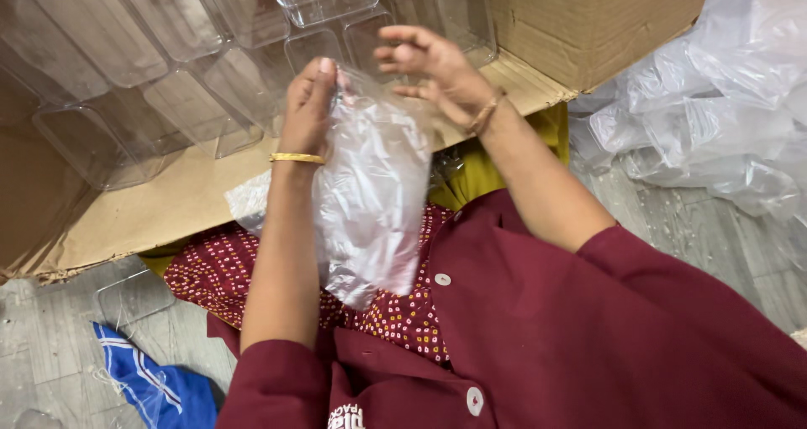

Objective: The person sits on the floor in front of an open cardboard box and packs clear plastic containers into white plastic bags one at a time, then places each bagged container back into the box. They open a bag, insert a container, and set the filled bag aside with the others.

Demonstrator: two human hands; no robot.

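From the head camera, your left hand [308,110] pinches the top of a clear plastic bag [370,194] hanging over your lap, your right hand [433,68] hovers loosely released beside it, clear plastic containers [168,76] lying unbagged beyond.

Clear plastic bag [370,194]: pinched at its top by left hand [308,101]; right hand [433,68] just beside, fingers spread. Clear plastic containers [160,68] far left on cardboard sheet [160,202]. Cardboard box [588,17] far right; heaped plastic bags [714,118] right.

Maroon short-sleeved overshirt [588,328] with white buttons, dotted red garment [395,311] beneath, gold bangles [296,157] (one per wrist)
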